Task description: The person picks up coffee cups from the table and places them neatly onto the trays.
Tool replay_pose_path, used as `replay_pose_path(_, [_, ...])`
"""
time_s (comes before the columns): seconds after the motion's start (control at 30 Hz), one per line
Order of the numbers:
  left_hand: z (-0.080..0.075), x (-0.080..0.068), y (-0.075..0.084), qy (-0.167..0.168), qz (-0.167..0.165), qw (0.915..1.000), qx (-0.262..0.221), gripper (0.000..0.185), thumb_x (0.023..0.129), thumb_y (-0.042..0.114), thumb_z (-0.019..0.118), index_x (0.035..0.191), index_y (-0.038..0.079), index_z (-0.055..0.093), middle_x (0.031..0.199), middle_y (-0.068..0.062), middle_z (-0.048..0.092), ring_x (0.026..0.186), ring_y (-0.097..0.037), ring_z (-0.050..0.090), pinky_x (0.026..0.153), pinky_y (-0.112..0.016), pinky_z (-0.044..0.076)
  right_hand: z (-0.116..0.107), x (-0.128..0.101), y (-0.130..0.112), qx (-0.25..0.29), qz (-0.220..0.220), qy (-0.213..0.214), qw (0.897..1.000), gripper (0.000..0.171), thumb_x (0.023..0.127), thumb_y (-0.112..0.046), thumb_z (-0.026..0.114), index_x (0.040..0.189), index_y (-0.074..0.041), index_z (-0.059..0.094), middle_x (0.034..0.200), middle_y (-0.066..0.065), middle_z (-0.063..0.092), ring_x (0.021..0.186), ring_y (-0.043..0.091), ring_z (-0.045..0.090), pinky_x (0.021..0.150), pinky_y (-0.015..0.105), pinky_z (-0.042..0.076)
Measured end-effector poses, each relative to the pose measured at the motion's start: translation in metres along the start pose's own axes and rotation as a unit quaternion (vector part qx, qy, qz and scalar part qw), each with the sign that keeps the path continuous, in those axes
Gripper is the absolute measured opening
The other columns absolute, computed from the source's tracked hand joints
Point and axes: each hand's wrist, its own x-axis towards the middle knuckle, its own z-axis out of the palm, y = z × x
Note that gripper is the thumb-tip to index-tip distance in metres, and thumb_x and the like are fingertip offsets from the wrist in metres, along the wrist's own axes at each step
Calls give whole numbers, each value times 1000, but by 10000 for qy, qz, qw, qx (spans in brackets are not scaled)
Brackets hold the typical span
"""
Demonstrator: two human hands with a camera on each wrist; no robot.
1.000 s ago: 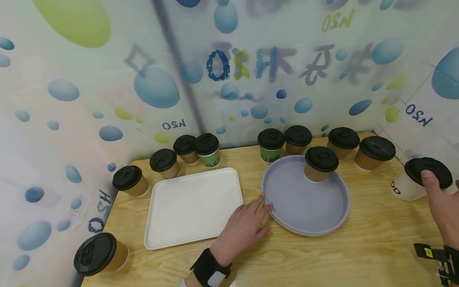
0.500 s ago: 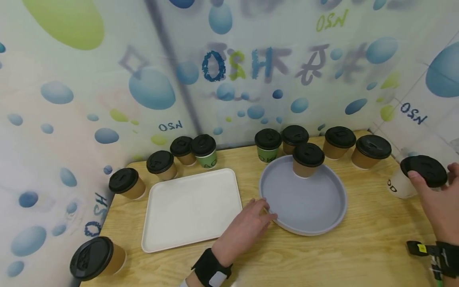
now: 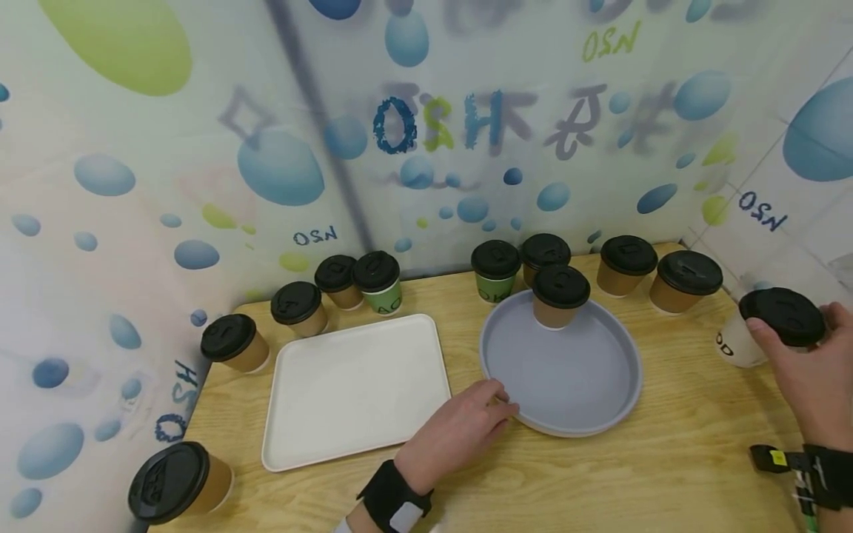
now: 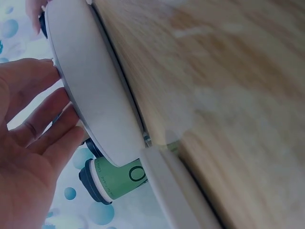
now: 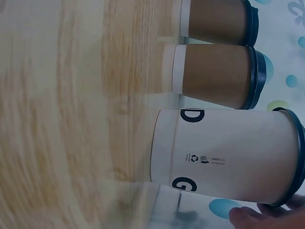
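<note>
Backdrop: bubble-print walls around a wooden table [image 3: 666, 474].
Right hand [image 3: 809, 377]: curled round the lid of the white cup [image 3: 740, 344], at table's right edge; seemingly gripped from above for lifting.
Left hand [image 3: 460, 429]: fingers relaxed, fingertips against grey round tray [image 3: 586, 426] rim, likely steadying it.
Tray load: one brown cup [image 3: 558, 297].
Beside: white rectangular tray [image 3: 353, 389].

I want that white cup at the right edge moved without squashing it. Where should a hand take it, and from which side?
Probably round the black lid rim, from above: the white cup stands upright, and the right hand already grips its lid there. The wall leaves little room for a side approach.
</note>
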Motion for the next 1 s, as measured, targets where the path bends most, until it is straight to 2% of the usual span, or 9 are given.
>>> replay_pose_path(0.13, [1,0,0,22,-26,10000,-59,17,98,18,74,115,17,79,109,3,59,98,-5,58,87,-12,48,5,10,20,93,-7,-116,9999,92,99,-37,66,167,-21,6,171,14,12,156,32,19,126,39,16])
replay_pose_path(0.27, [2,0,0,48,-37,9999,-90,16,98,18,74,114,17,79,107,3,58,98,-5,58,86,-12,47,8,16,33,197,-22,-220,9996,98,97,-38,68,167,-23,1,172,11,6,157,29,15,126,40,14])
replay_pose_path(0.5, [2,1,0,87,-75,9998,-158,14,98,18,74,111,17,79,104,4,57,94,-5,55,84,-12,47,4,7,13,184,43,-483,9987,100,96,-31,68,166,-18,-2,171,14,2,157,32,11,126,47,12])
replay_pose_path(0.73, [2,1,2,-38,-174,9996,-216,14,99,18,72,112,17,79,104,4,57,93,-5,54,83,-12,46,1,0,0,65,-20,-293,9995,92,95,-24,67,166,-15,8,170,13,14,155,30,21,125,38,16])
replay_pose_path(0.9, [2,3,1,-14,-195,9996,-179,14,99,18,72,111,17,79,104,4,57,94,-5,54,84,-13,47,-4,-5,-14,55,-223,-198,9995,90,95,-22,67,166,-20,11,169,10,18,154,29,24,125,39,18])
replay_pose_path(1.0, [2,3,1,13,-192,9997,-163,14,99,17,73,111,17,79,104,4,58,94,-5,55,84,-13,47,-5,-11,-28,143,-291,-321,9990,90,96,-22,68,165,-25,10,169,8,20,153,21,27,124,32,20])
